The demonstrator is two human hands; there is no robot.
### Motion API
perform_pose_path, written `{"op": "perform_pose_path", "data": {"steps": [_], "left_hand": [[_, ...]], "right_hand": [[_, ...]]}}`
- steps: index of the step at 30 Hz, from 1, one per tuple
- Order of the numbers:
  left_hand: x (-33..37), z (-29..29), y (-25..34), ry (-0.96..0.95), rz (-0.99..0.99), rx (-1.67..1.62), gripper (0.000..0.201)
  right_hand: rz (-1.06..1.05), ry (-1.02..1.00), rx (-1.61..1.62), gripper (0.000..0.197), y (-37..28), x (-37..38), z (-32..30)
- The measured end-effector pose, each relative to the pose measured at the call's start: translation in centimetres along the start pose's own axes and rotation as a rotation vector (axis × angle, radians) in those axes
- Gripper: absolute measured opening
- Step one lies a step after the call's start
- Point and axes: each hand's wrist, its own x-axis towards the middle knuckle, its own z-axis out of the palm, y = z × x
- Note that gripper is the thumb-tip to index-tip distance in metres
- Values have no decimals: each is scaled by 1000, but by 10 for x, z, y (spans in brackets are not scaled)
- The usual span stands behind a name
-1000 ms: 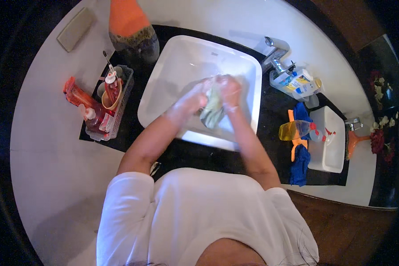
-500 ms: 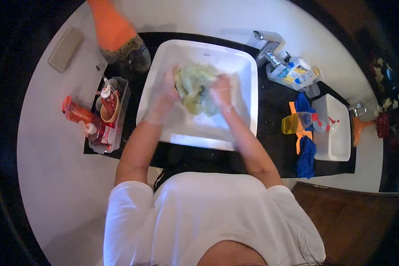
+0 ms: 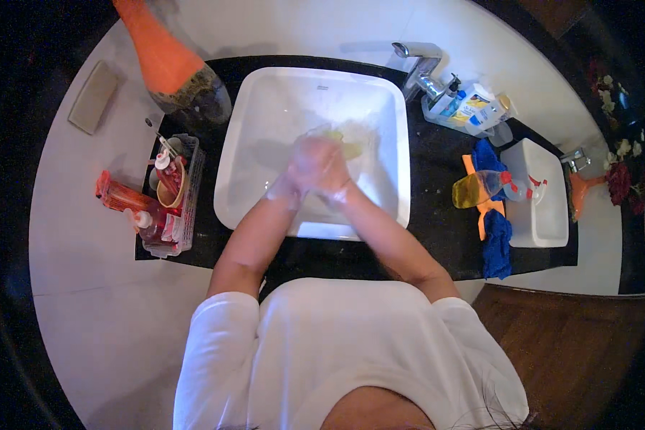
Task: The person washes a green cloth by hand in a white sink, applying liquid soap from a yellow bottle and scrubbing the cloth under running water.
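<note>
A white square sink [image 3: 254, 115] lies in front of me. Inside it my left hand [image 3: 294, 175] and my right hand [image 3: 331, 166] are pressed together, both blurred by motion. Their fingers are closed around a wet, pale yellow-green cloth [image 3: 349, 148]. Most of the cloth is hidden by the hands; a bit shows past them on the far and right side. Both wrists look wet, with what seems to be suds on them.
A chrome faucet [image 3: 424, 68] stands at the far right of the sink, beside a bin of bottles [image 3: 469, 107]. At right are a yellow-liquid bottle [image 3: 476, 189], a blue cloth [image 3: 497, 247] and a small white basin [image 3: 552, 215]. A toiletry basket [image 3: 186, 208] and orange-topped vase [image 3: 168, 64] stand left.
My hands have come together from the cloth's two sides, moving nearer to me. The cloth, spread between them before, is now bunched and mostly covered. The view has shifted slightly.
</note>
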Motion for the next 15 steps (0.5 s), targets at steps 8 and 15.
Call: {"op": "perform_pose_path", "data": {"steps": [8, 15], "left_hand": [[-5, -41, 69, -363, 472, 550, 40], [13, 7, 65, -409, 54, 46, 43]], "right_hand": [[99, -59, -167, 17, 102, -4, -46], [245, -361, 704, 45, 75, 37, -59]]}}
